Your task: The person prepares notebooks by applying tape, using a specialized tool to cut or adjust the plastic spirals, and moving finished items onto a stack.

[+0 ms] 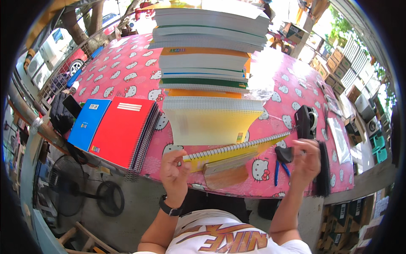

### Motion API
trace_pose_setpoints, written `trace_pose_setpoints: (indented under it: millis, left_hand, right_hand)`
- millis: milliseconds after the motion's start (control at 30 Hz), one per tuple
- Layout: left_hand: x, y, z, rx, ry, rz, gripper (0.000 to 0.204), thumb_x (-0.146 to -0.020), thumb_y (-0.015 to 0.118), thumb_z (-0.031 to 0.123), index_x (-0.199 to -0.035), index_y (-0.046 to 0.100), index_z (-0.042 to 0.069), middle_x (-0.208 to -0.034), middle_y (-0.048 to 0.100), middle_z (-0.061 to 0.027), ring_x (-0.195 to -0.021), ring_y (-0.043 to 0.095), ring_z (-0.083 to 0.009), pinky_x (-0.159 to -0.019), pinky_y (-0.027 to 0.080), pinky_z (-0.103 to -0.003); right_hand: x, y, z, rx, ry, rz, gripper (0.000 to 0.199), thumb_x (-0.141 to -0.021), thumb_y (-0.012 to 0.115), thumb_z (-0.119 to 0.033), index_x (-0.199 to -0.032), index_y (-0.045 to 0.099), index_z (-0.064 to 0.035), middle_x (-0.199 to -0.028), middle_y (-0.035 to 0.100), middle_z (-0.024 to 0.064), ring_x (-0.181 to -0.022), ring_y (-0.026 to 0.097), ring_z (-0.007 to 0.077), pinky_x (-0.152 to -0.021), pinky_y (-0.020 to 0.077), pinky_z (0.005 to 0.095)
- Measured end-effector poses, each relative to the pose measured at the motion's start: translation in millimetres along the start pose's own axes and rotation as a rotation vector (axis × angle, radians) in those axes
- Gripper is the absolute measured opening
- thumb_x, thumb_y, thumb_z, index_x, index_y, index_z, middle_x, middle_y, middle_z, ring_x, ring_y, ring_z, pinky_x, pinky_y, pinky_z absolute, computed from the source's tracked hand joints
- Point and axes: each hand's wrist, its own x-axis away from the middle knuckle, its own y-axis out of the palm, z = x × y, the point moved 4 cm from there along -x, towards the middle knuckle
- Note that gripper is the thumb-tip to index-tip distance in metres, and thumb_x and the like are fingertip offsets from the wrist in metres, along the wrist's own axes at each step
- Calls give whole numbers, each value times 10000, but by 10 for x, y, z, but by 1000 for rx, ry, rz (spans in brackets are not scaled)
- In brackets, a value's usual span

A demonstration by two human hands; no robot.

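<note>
A yellow spiral notebook [237,151] stands tilted with its wire coil along the top edge, against a wooden block [226,172] at the table's front. My left hand [174,172], with a dark watch on its wrist, has its fingers closed at the notebook's left end. Off the notebook's right end, my right hand [306,160] is raised and bent inward; motion smears its fingers, so what they hold cannot be made out. Between that hand and the block lie blue-handled pliers [282,172]. Behind the notebook rises a tall stack of unbound pads [207,114].
Red spiral notebooks [122,131] and a blue notebook [88,122] lie on the left. A black tape dispenser [304,120] and a bundle of black coils [323,169] are on the right. The pink patterned table [120,67] ends near my body. A fan [65,184] stands below left.
</note>
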Motion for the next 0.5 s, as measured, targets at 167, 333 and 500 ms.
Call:
trace_pose_setpoints:
  millis: [167,333,500]
  left_hand:
    - [-171,-92,294,4,26,-67,174,-811,661,-40,-980,625,-20,-974,574,-71,-840,532,-117,-742,433,-240]
    - [-196,-94,313,-30,82,-55,173,-794,671,-55,-959,633,-23,-933,587,-76,-806,535,-114,-703,431,-234]
    - [-214,-62,310,14,96,-56,162,-789,671,-60,-942,636,-19,-921,591,-75,-790,531,-109,-680,418,-225]
  right_hand:
    - [-204,1162,-954,-152,-386,-619,295,-738,651,-91,-1028,605,-66,-946,601,71,-904,556,251,-823,438,347]
    - [-173,1342,-1008,-107,-484,-906,342,-701,673,-56,-1037,609,-59,-894,567,50,-871,548,245,-765,464,365]
    - [-169,1396,-1025,-163,-483,-881,362,-695,661,-40,-1050,596,-66,-848,548,54,-834,555,249,-737,481,361]
